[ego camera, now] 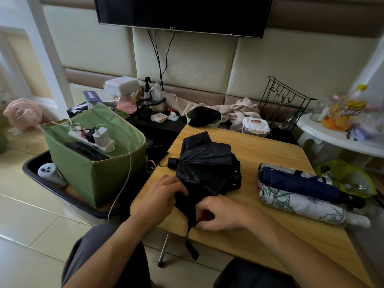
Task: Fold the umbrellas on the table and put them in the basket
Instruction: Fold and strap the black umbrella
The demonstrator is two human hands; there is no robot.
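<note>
A black umbrella [205, 163] lies collapsed but loose on the wooden table [266, 154], its handle pointing left. My left hand [164, 194] holds the near left part of its fabric. My right hand [216, 213] pinches a fold of the black fabric near the table's front edge, and a black strap hangs below. Two rolled umbrellas lie at the right: a navy umbrella [301, 181] and a white floral umbrella [303, 204]. The green fabric basket [116, 179] stands on the floor to the left of the table.
The basket holds a power strip [91, 138] with chargers and a dark box. A black tray [33, 169] lies under it. Behind the table are a wipes box [255, 123], towels, a wire rack [280, 100] and a white side table [340, 138]. My knees are below.
</note>
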